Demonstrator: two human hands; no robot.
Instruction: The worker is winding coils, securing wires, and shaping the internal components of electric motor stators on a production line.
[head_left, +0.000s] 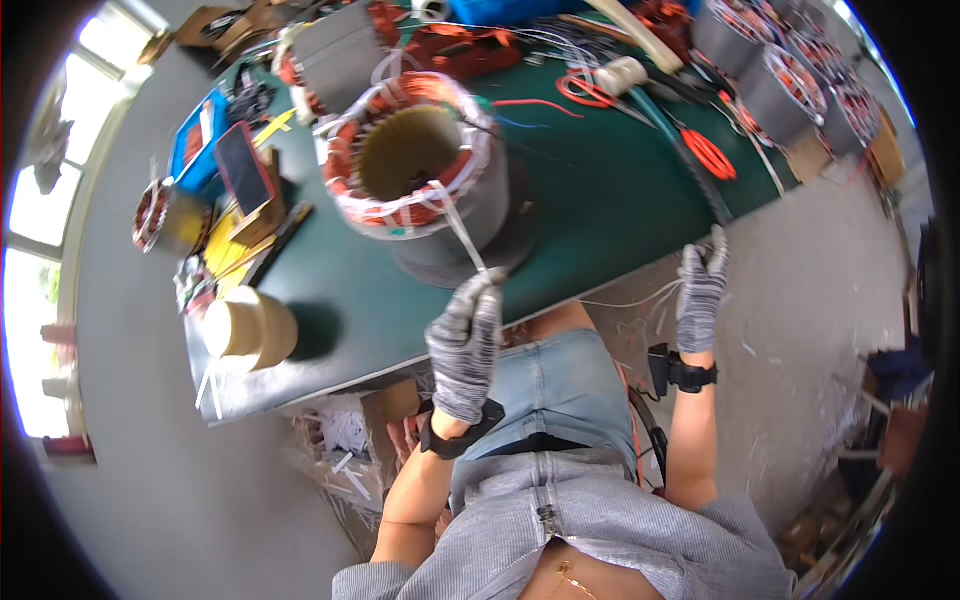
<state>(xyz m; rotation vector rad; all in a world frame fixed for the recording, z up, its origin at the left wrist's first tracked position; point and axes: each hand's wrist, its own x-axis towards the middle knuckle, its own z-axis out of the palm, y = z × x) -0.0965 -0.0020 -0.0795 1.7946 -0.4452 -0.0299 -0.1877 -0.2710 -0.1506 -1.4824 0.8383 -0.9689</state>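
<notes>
A motor stator [490, 190] with copper windings laced in white stands upright on the table, its round bore facing up. White lacing cord [455, 222] runs tight from its rim to my left hand [464, 345], which wears a grey knitted glove and pinches the cord between closed fingers. My right hand [702, 295], gloved alike, is at the table's front edge with fingers stretched and apart. Its fingertips are close to the black end of a long teal-and-black bar [690, 160]; whether they touch it I cannot tell. A loose white cord [630, 303] reaches the side of that hand.
On the green table [590, 220] are a cream tape roll [270, 330], a phone [245, 168] on a wooden stand, a blue bin [195, 140] and orange-handled scissors [706, 152]. More stators [790, 95] stand at the far right. A box of white scraps [345, 430] is below the table.
</notes>
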